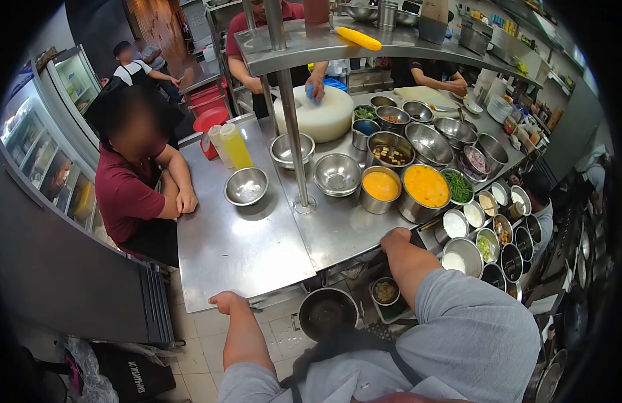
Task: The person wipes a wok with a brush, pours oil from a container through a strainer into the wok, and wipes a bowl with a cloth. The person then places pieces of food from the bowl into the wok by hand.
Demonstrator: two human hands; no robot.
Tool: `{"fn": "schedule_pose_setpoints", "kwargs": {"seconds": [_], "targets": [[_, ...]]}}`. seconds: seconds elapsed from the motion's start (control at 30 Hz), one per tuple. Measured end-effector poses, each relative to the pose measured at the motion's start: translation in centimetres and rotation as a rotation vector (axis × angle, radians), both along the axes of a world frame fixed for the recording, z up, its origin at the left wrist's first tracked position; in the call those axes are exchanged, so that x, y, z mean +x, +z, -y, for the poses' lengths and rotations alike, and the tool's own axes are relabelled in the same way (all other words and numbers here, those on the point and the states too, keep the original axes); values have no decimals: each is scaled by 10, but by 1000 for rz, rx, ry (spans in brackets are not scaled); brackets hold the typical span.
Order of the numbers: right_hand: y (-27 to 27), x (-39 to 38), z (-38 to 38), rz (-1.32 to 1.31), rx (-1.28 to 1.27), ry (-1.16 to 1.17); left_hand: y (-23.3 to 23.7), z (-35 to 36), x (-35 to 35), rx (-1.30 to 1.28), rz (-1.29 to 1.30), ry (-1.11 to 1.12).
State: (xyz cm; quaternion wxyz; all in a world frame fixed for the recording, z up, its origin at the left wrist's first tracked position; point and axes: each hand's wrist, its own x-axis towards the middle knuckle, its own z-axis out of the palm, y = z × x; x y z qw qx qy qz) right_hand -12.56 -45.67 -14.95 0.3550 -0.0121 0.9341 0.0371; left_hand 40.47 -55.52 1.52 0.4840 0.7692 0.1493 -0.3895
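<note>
My left hand rests at the front edge of the steel table, its fingers partly out of sight. Farther right, my right hand leans on the same edge, below the pots, with its fingers mostly hidden. Nearest to it are a steel pot of orange liquid and a larger pot with orange contents. An empty steel bowl sits on the left part of the table, and another bowl stands near the middle.
A metal post holds up a shelf. A person in maroon leans on the table's left side. Someone behind the post wipes a white round block. Filled containers stand at right; a dark pot is below.
</note>
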Motion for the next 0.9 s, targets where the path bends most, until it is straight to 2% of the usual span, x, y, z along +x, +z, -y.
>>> {"fn": "schedule_pose_setpoints", "kwargs": {"seconds": [0.1,0.17,0.2,0.27,0.3,0.37,0.47,0.5,0.57,0.67,0.8,0.9], "targets": [[-10,-6,2,-33,55,94,-4,1,3,-2,6,-8],[-7,-4,3,-24,-63,-169,-8,2,3,-14,-6,1],[8,4,1,-25,-63,-168,-2,0,0,-3,19,-16],[45,23,-5,19,-31,-29,-1,0,0,7,44,-34],[43,21,-5,19,-31,-29,-4,2,1,13,51,-32],[40,15,-4,72,62,188,-9,3,2,20,58,-30],[7,2,1,23,70,58,-10,2,2,5,70,-37],[12,4,0,23,70,57,-10,3,2,1,61,-27],[28,10,-2,44,90,220,-10,2,2,-2,53,-17],[23,7,0,26,138,267,-8,2,2,0,47,-18],[29,13,-2,4,135,276,-1,1,1,3,32,-11],[30,14,-1,6,116,171,-3,1,2,0,20,-7]]}}
